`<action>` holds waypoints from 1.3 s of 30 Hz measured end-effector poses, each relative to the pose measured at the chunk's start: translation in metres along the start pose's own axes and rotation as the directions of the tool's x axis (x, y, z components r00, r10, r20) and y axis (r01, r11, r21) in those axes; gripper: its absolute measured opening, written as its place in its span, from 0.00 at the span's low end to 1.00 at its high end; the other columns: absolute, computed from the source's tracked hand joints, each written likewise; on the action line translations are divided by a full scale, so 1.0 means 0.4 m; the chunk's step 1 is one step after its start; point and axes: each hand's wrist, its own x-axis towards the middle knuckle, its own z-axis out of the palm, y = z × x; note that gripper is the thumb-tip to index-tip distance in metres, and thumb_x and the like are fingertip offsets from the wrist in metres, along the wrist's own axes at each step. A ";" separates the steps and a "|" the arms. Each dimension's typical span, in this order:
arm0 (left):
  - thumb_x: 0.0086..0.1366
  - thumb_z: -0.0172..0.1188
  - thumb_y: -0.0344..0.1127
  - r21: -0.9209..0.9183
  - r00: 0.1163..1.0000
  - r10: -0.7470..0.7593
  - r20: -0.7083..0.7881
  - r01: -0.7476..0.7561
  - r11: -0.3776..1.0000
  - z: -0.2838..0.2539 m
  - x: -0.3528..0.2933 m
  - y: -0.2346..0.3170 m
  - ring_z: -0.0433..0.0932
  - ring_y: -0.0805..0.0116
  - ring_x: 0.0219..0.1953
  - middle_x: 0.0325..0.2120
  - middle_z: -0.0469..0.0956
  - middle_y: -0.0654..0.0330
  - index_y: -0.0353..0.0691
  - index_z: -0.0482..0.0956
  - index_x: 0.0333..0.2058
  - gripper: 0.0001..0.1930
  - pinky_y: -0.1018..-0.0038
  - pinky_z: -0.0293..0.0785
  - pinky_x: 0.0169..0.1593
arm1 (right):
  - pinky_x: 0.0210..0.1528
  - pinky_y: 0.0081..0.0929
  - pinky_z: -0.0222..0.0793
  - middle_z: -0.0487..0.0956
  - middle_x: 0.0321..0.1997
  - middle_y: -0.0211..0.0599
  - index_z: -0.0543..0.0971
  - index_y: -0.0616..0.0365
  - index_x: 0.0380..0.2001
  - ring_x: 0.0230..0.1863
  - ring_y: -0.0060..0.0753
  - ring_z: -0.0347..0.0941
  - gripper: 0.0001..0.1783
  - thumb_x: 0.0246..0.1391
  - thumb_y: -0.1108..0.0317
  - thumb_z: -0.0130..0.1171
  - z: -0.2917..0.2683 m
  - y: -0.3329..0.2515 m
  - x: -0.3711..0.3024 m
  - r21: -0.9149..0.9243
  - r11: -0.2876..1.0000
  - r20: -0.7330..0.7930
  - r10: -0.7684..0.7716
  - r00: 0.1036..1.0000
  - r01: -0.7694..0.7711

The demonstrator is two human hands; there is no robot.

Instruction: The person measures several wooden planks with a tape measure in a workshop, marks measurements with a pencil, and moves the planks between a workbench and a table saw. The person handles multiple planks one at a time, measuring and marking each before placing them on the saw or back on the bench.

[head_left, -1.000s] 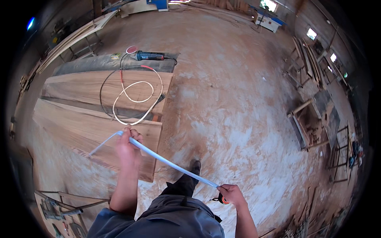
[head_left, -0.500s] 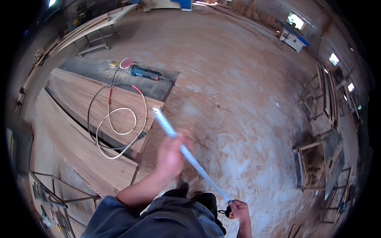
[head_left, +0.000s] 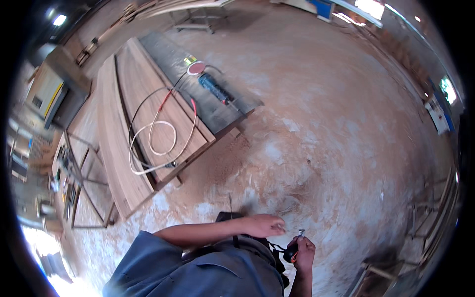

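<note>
Black-and-orange tape measure [head_left: 290, 254] sits gripped in the right hand [head_left: 305, 250], well off the near edge of the surface [head_left: 169, 57]; the empty, half-open left hand [head_left: 262, 226] should avoid its metal tip [head_left: 301, 231].

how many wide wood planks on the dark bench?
2 visible: the left plank along the left side of the dark bench, the right plank nearer the blue power tool. Any stacked underneath would be hidden.
</note>
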 end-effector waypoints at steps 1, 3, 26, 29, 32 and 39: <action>0.67 0.53 0.51 0.008 0.996 -0.054 -0.073 0.055 0.998 -0.041 0.006 0.017 0.78 0.56 0.47 0.43 0.78 0.47 0.35 0.71 0.53 0.26 0.69 0.71 0.50 | 0.27 0.22 0.68 0.78 0.21 0.37 0.77 0.64 0.27 0.21 0.24 0.72 0.14 0.61 0.65 0.51 -0.029 -0.013 0.044 0.020 1.000 0.006 0.010 1.000 -0.010; 0.66 0.54 0.49 -0.065 0.960 -0.156 -0.232 0.145 0.987 -0.077 0.010 0.009 0.78 0.58 0.47 0.43 0.78 0.48 0.35 0.71 0.53 0.25 0.69 0.72 0.50 | 0.27 0.24 0.69 0.77 0.20 0.38 0.76 0.63 0.27 0.20 0.28 0.72 0.13 0.61 0.65 0.51 -0.074 -0.029 0.129 0.059 0.997 -0.037 0.053 0.998 -0.051; 0.60 0.58 0.37 0.671 -0.081 0.699 -0.710 -0.377 0.638 -1.016 0.504 0.509 0.69 0.65 0.30 0.28 0.70 0.62 0.45 0.72 0.30 0.05 0.67 0.67 0.31 | 0.25 0.28 0.69 0.76 0.24 0.38 0.76 0.66 0.42 0.21 0.28 0.72 0.24 0.63 0.52 0.45 -0.336 -0.557 1.067 -0.016 0.929 -0.156 0.362 0.919 -0.369; 0.58 0.61 0.42 0.829 -0.366 0.744 -0.559 -0.227 0.512 -1.076 0.617 0.584 0.66 0.63 0.45 0.39 0.69 0.66 0.54 0.75 0.38 0.10 0.58 0.66 0.46 | 0.27 0.30 0.69 0.76 0.25 0.39 0.76 0.66 0.43 0.23 0.29 0.73 0.25 0.61 0.51 0.47 -0.290 -0.664 1.229 -0.101 0.914 -0.177 0.373 0.911 -0.394; 0.60 0.58 0.45 0.868 -0.388 0.786 -0.481 -0.086 0.489 -1.174 0.733 0.651 0.65 0.64 0.50 0.42 0.71 0.68 0.58 0.78 0.43 0.12 0.53 0.66 0.52 | 0.26 0.29 0.68 0.76 0.23 0.36 0.76 0.66 0.42 0.23 0.28 0.72 0.24 0.60 0.53 0.48 -0.286 -0.752 1.426 -0.080 0.924 -0.087 0.368 0.926 -0.374; 0.60 0.56 0.41 0.836 -0.486 0.771 -0.413 0.135 0.532 -1.469 1.050 0.792 0.66 0.67 0.45 0.34 0.70 0.75 0.56 0.75 0.35 0.04 0.58 0.68 0.47 | 0.27 0.25 0.67 0.74 0.22 0.32 0.78 0.66 0.37 0.24 0.24 0.71 0.21 0.59 0.55 0.51 -0.257 -1.027 1.879 -0.267 0.923 -0.044 0.275 0.961 -0.276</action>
